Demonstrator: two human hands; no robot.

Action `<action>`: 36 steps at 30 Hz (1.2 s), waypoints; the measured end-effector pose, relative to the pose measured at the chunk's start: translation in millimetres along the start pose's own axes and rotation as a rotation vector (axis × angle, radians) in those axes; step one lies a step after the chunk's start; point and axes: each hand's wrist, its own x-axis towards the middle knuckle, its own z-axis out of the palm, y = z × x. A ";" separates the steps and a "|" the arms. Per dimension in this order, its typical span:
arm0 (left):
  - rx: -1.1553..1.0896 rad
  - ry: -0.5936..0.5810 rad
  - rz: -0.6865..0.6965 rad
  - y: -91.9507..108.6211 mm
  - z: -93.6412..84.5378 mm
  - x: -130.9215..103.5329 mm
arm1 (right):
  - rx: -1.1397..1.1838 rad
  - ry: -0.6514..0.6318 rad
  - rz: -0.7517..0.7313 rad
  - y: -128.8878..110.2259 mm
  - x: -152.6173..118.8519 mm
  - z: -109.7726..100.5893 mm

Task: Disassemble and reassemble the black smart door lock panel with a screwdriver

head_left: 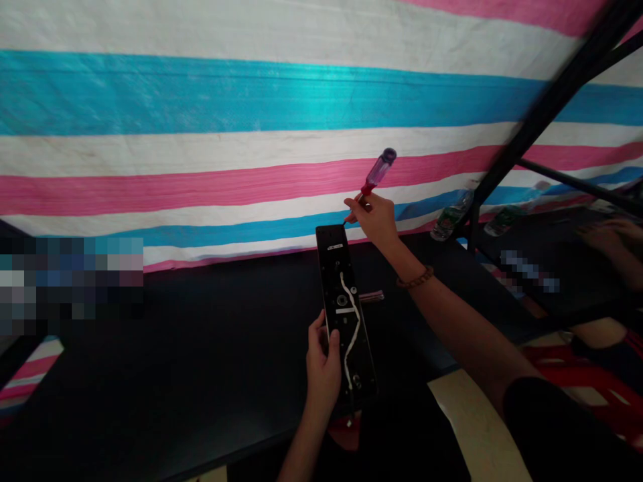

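A long black door lock panel (332, 335), apparently back side up, is tilted above the black table. A white cable (358, 321) runs along it and hangs past its near end. A metal lever handle (372, 296) sticks out to its right. My left hand (324, 365) is closed around the panel's left edge, with the thumb on top. My right hand (376, 217) pinches the shaft of a screwdriver (379, 171) with a clear purple and red handle. The screwdriver's tip is at the panel's far right corner; whether it touches a screw is too small to tell.
The black table (175, 361) stretches left and right, with a striped tarp (201, 154) behind it. Plastic bottles (447, 217) stand at the right beside a dark metal frame (522, 144). Further right, another person's hands (607, 235) rest near a second table.
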 end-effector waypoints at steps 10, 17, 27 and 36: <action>-0.067 -0.011 -0.030 1.9 1.0 0.2 | -0.152 0.244 0.082 13.5 -49.7 -57.6; -0.079 -0.028 0.000 8.4 2.6 -7.4 | -0.420 0.032 0.291 79.2 -141.3 -90.7; -0.067 -0.028 0.003 2.2 1.4 -7.4 | -0.627 -0.038 0.181 123.3 -190.5 -92.5; -0.115 -0.019 -0.033 7.5 -0.2 -7.9 | -0.708 -0.067 0.045 157.1 -195.4 -91.5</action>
